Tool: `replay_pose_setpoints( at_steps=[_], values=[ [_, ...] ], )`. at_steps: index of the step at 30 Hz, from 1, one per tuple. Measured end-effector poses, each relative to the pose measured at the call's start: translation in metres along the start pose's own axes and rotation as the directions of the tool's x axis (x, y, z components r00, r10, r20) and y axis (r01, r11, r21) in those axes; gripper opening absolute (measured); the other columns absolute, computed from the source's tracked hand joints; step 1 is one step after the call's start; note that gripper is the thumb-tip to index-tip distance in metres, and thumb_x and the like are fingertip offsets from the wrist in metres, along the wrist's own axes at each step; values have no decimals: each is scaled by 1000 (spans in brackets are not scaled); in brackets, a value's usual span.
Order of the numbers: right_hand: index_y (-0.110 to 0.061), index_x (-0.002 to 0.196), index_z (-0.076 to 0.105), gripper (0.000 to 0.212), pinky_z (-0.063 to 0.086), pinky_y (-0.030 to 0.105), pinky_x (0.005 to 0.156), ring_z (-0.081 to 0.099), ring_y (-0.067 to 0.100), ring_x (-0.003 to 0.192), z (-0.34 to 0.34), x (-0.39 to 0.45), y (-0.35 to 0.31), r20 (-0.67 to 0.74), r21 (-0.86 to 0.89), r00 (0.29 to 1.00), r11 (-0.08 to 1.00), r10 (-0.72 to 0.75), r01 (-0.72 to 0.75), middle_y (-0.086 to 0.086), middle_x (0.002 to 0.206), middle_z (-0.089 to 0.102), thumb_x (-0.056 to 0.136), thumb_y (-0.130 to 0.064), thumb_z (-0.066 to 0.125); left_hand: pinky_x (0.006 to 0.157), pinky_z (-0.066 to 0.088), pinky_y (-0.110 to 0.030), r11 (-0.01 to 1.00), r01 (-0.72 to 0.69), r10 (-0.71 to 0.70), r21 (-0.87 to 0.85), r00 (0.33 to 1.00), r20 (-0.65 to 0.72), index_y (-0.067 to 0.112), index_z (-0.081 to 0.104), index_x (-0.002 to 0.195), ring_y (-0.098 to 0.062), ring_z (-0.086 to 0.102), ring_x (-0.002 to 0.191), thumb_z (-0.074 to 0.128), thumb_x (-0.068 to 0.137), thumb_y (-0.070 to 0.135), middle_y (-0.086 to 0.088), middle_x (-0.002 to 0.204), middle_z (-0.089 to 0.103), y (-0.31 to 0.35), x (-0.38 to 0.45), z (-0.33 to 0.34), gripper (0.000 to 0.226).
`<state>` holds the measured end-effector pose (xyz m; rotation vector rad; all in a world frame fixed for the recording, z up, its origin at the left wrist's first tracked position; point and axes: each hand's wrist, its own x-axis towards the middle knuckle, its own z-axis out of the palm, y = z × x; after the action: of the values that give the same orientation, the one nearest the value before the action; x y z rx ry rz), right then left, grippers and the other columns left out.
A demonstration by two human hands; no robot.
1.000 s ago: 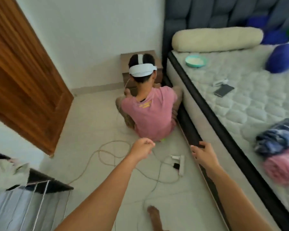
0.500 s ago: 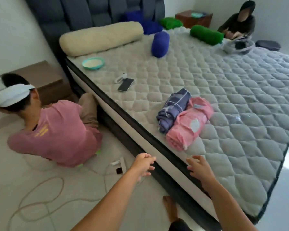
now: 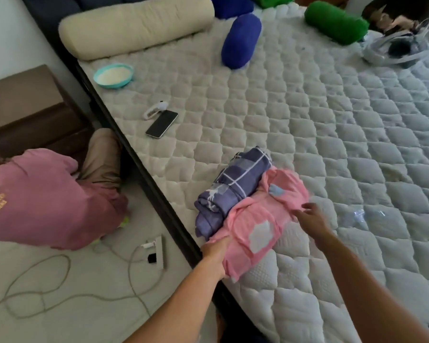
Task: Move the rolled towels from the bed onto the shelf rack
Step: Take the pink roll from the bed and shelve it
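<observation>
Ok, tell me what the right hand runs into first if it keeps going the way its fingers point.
The right hand points up and left, its fingertips at the side of the pink rolled towel. Going straight on, it would likely meet that towel first, then the purple checked towel lying against it. Whether it already touches is unclear.

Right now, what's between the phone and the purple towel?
Nothing: in the head view, only bare quilted mattress lies between the phone and the purple towel.
</observation>
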<state>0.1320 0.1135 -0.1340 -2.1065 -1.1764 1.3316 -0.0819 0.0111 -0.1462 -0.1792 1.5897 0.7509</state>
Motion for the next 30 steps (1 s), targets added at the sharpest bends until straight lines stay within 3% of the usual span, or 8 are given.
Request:
replay_pose_setpoints(
  at_steps=[4,7,10,14,20,25,27,30],
  values=[
    [-6,137,41,64,46,51,97,52,40,118,-4,49,-35,-5,-163,997,984,-76,74,22,136,49,82,-26,66,88,51,-60,999,11,-7,39,993,-114,16,46,123,-36,67,97,81,17,42,-14,116,65,-6,59,5,115],
    [-5,142,33,75,39,52,105,44,41,128,-1,74,-48,34,-246,994,963,-103,108,23,143,41,81,-31,69,81,49,-67,998,41,-35,39,991,-131,18,54,119,-36,70,92,82,19,38,-13,111,69,-11,79,-1,105],
    [-10,146,24,84,36,48,106,40,41,131,9,86,-50,111,-200,994,979,-14,36,22,147,36,81,-37,69,80,48,-68,996,39,-28,77,988,-150,20,59,118,-38,69,93,85,19,36,-13,111,69,-13,83,-8,104],
    [-8,144,29,87,40,47,103,44,42,127,14,85,-43,136,-243,990,970,28,6,24,142,43,79,-49,67,84,48,-65,997,52,-42,57,987,-156,22,55,119,-35,67,99,83,17,36,-11,116,66,-13,74,-5,107],
    [2,130,46,71,44,43,90,53,38,113,-4,72,-43,154,-239,986,970,70,-31,25,129,53,80,-43,68,91,49,-58,995,17,0,96,983,-183,17,52,127,-37,63,104,84,28,38,-12,121,62,11,33,6,106],
    [-4,117,51,57,47,54,95,55,38,110,-10,31,-22,159,-106,973,983,168,-153,18,112,53,75,-35,74,95,53,-49,986,-77,100,148,982,-159,12,62,119,-32,67,101,89,45,32,-14,112,69,18,12,-18,81],
    [-9,109,49,47,46,57,95,55,37,107,-3,6,-15,187,-34,956,974,226,-224,18,113,54,75,-32,73,97,53,-41,961,-146,185,233,970,-155,12,66,118,-29,66,104,85,61,29,-12,115,69,19,-3,-36,63],
    [-10,118,48,51,47,58,90,54,37,105,17,-36,-9,224,-1,940,965,257,-264,17,115,53,77,-31,71,97,50,-33,921,-206,285,331,935,-210,11,64,123,-28,61,113,75,77,30,-11,124,64,15,-14,-75,51]
  ],
)
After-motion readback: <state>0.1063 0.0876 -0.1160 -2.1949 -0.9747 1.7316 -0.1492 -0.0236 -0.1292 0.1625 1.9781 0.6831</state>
